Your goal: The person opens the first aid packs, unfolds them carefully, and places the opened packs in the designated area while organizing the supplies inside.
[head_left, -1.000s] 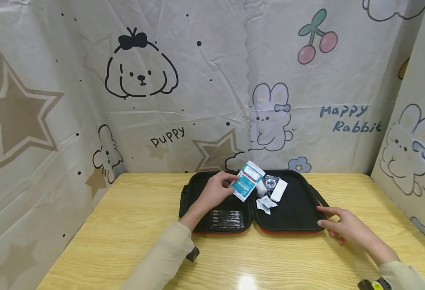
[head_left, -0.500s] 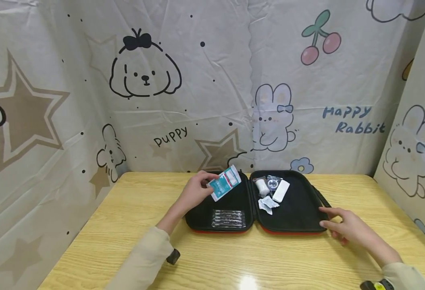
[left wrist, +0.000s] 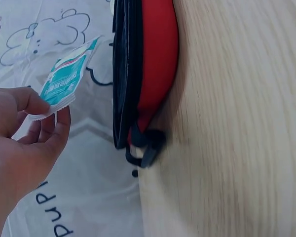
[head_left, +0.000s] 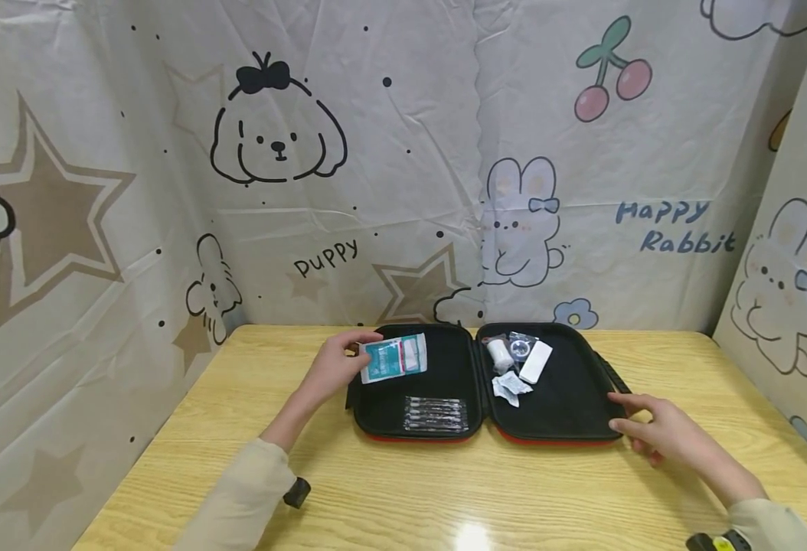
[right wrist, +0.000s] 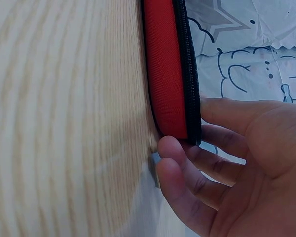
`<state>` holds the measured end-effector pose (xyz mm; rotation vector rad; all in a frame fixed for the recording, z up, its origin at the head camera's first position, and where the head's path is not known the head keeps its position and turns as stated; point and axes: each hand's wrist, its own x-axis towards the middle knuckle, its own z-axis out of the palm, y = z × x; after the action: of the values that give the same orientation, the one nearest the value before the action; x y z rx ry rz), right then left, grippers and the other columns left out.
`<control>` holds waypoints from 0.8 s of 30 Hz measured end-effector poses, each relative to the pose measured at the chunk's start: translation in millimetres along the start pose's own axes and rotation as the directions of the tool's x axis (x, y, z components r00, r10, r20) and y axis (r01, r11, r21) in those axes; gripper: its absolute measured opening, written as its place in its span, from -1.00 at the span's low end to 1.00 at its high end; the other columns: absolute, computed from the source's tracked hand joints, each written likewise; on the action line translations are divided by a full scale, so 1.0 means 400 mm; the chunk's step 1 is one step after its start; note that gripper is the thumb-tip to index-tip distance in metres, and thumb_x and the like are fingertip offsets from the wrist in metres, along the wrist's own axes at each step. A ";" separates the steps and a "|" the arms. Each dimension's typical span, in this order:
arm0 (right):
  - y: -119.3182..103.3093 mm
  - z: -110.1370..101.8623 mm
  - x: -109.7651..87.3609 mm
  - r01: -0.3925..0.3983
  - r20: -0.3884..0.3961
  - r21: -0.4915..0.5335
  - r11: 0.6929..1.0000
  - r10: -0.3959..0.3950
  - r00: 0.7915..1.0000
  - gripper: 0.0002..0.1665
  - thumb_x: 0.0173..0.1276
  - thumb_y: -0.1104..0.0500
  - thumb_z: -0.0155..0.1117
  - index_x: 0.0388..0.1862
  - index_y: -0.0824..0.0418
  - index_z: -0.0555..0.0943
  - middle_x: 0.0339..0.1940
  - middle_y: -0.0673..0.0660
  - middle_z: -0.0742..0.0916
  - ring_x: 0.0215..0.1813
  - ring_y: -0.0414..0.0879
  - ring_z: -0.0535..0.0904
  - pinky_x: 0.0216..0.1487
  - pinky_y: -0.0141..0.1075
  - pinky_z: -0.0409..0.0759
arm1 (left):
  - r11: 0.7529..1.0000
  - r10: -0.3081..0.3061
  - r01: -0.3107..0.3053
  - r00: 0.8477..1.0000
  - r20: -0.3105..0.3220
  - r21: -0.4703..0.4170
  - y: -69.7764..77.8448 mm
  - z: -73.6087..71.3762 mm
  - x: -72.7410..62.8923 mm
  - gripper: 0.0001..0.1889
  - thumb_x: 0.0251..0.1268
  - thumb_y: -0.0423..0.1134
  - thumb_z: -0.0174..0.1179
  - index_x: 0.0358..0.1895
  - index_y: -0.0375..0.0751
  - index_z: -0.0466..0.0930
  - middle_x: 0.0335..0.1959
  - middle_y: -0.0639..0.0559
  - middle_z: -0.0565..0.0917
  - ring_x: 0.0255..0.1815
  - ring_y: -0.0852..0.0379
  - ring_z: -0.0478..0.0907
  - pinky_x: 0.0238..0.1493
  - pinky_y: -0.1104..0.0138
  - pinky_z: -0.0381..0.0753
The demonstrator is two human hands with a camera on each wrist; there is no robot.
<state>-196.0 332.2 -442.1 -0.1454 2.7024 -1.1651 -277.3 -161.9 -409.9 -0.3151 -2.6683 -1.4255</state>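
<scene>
My left hand (head_left: 335,369) pinches one end of a flat teal-and-white packet (head_left: 395,357) between thumb and fingers, over the left half of an unfolded zip case (head_left: 548,417). The left wrist view shows the packet (left wrist: 66,76) tilted, above the level of the case's rim. Black inside and red outside, the case lies flat on the table. At its right edge my right hand (head_left: 665,428) grips the front corner; in the right wrist view the thumb is at the zip and fingertips (right wrist: 170,148) reach the red underside. A clear pack of cotton swabs (head_left: 436,414) lies in the left half.
The right half of the case holds a white bandage roll (head_left: 499,355), a round item in a clear bag (head_left: 520,349), a white rectangular piece (head_left: 536,362) and small white sachets (head_left: 511,387). Behind the wooden table (head_left: 403,490) hangs a printed cloth (head_left: 403,153).
My left hand has carried the packet leftward from the case's middle to its left half and turned it nearly level. The right hand stays at the corner.
</scene>
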 end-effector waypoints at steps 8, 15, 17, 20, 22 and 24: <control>0.007 0.000 -0.003 0.025 -0.010 0.003 1.000 -0.025 1.000 -0.23 0.41 0.10 0.30 0.44 0.46 0.28 -0.18 0.18 0.54 -0.65 -0.18 0.44 -0.65 -0.27 0.52 | 0.999 -0.031 0.031 0.999 -0.017 0.026 -0.029 -0.044 -0.008 -0.66 0.30 -0.35 0.14 0.10 -0.10 0.69 -0.02 -0.05 0.66 -0.06 -0.01 0.50 -0.32 0.31 0.45; 0.008 0.003 -0.003 0.018 -0.007 0.009 1.000 -0.017 1.000 -0.21 0.41 0.07 0.30 0.45 0.45 0.28 -0.18 0.18 0.54 -0.61 -0.18 0.46 -0.65 -0.27 0.53 | 0.997 -0.044 0.046 0.999 -0.027 0.067 -0.049 -0.065 -0.008 -0.72 0.33 -0.34 0.12 0.01 -0.10 0.73 0.03 -0.03 0.70 -0.04 0.01 0.54 -0.11 0.29 0.51; 0.008 0.003 -0.002 0.017 -0.003 0.014 1.000 -0.017 1.000 -0.21 0.41 0.07 0.29 0.45 0.45 0.27 -0.18 0.18 0.53 -0.62 -0.18 0.45 -0.65 -0.27 0.52 | 0.996 -0.043 0.045 0.999 -0.027 0.074 -0.055 -0.070 -0.009 -0.72 0.33 -0.34 0.12 0.02 -0.11 0.73 0.04 -0.03 0.69 -0.05 0.01 0.54 -0.10 0.29 0.51; 0.007 0.003 -0.002 0.016 -0.003 0.017 1.000 -0.016 1.000 -0.22 0.41 0.08 0.29 0.45 0.45 0.27 -0.20 0.17 0.54 -0.63 -0.19 0.44 -0.65 -0.29 0.51 | 0.996 -0.040 0.042 0.999 -0.022 0.082 -0.062 -0.074 -0.007 -0.71 0.32 -0.35 0.12 0.02 -0.14 0.73 0.04 -0.06 0.70 -0.06 0.00 0.55 -0.13 0.29 0.51; 0.007 0.003 -0.001 0.017 -0.002 0.019 1.000 -0.017 1.000 -0.22 0.42 0.08 0.29 0.45 0.45 0.27 -0.20 0.18 0.53 -0.64 -0.19 0.43 -0.65 -0.29 0.50 | 0.995 -0.044 0.045 0.999 -0.013 0.092 -0.067 -0.074 -0.004 -0.71 0.30 -0.36 0.14 0.03 -0.16 0.73 0.04 -0.08 0.70 -0.07 0.00 0.55 -0.17 0.31 0.51; 0.007 0.003 0.000 0.014 -0.001 0.022 1.000 -0.014 1.000 -0.22 0.41 0.09 0.29 0.45 0.45 0.27 -0.19 0.18 0.53 -0.63 -0.18 0.43 -0.65 -0.29 0.50 | 0.993 -0.048 0.047 0.999 0.003 0.104 -0.073 -0.071 0.001 -0.70 0.27 -0.37 0.17 0.04 -0.20 0.72 0.03 -0.12 0.70 -0.08 -0.01 0.56 -0.21 0.33 0.51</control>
<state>-195.7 333.4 -444.7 -0.1609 2.6929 -1.1985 -284.6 -201.0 -417.7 -0.2484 -2.7594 -1.2940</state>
